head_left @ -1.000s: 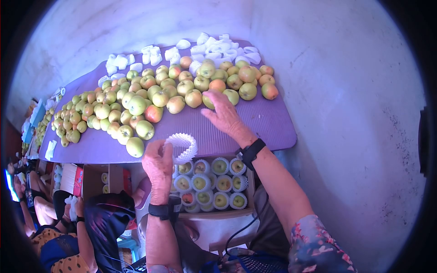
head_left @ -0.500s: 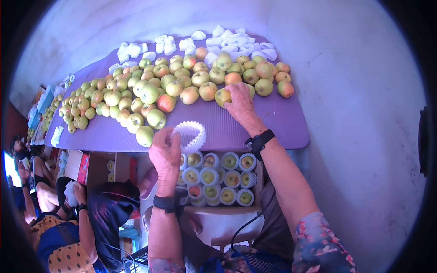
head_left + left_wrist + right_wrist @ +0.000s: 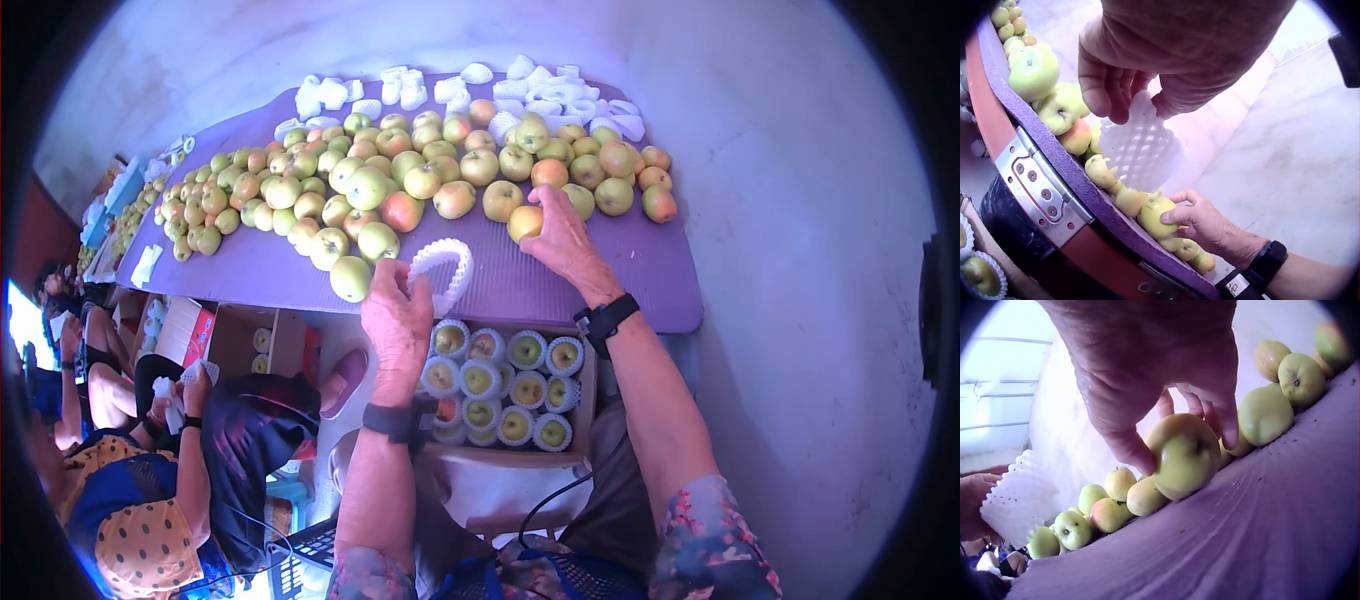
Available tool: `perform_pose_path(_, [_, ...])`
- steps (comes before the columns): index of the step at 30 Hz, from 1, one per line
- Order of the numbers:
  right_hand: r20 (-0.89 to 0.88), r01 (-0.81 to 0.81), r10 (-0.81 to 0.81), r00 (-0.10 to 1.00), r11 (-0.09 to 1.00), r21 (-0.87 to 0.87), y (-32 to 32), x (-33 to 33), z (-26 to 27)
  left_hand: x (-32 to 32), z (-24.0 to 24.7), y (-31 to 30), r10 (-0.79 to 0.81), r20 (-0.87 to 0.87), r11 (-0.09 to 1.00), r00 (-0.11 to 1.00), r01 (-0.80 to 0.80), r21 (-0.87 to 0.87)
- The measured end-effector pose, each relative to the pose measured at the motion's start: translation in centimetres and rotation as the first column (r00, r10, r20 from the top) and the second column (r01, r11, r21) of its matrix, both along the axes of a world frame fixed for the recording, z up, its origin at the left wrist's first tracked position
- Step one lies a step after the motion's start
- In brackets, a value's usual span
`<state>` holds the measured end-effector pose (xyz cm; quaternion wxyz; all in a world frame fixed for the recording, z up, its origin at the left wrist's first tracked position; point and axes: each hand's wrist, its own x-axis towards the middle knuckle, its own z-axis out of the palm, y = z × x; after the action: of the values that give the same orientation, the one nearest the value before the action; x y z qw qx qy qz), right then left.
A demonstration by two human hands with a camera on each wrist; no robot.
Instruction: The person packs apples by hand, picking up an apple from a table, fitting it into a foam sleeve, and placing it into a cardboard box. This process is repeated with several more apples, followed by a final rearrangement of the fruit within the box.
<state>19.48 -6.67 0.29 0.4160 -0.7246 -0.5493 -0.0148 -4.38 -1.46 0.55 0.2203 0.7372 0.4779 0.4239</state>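
Observation:
My left hand (image 3: 397, 312) pinches the edge of a white foam net sleeve (image 3: 445, 272), which stands spread into an open ring over the table's front edge. In the left wrist view the sleeve's mesh (image 3: 1141, 147) hangs below thumb and fingertips. At the front of the apple pile my right hand (image 3: 568, 240) holds a yellow-green apple (image 3: 525, 224), thumb on one side and fingers on the other. The right wrist view shows this apple (image 3: 1184, 456) close over the purple mat, other apples behind it.
Many apples (image 3: 365, 187) cover the purple padded table (image 3: 640, 270). White foam sleeves (image 3: 560, 95) lie along its back edge. Below the front edge stands a cardboard box (image 3: 585, 400) of sleeved apples. Another person (image 3: 150, 500) sits at the left, holding foam; a wall rises at the right.
My right hand has reached the pile, closed round an apple and drawn it slightly toward me. The left hand still pinches the sleeve, now opened into a wider ring. The head view has shifted.

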Motion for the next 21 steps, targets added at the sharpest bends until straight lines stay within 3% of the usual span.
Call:
perform_pose_path(3, [0.058, -0.014, 0.02, 0.998, 0.993, -0.115, -0.9, 0.0, -0.1, 0.1, -0.4, 0.1, 0.011, -0.037, 1.0, 0.999, -0.011, 0.014])
perform_pose_path(9, [0.15, -0.131, 0.137, 0.979, 0.99, -0.048, -2.2, 0.5, -1.4, 0.3, -0.3, 0.0, -0.018, -0.095, 0.999, 0.995, 0.013, -0.051])
perform_pose_path(15, [0.0, -0.102, 0.102, 0.995, 0.989, -0.11, -3.5, -0.1, -0.4, 0.7, -0.4, 0.1, -0.004, -0.148, 0.999, 0.989, -0.002, -0.039])
perform_pose_path(18, [-0.37, -0.164, 0.153, 0.916, 0.986, 0.001, -4.5, -1.7, 2.9, 1.1, -1.2, 0.3, 0.03, -0.158, 0.999, 0.987, -0.026, 0.028])
perform_pose_path(21, [-0.66, -0.355, 0.404, 0.633, 0.909, 0.216, -5.1, -3.7, 4.6, 1.8, -1.1, -0.2, 0.018, -0.185, 1.0, 0.983, -0.017, 0.008])
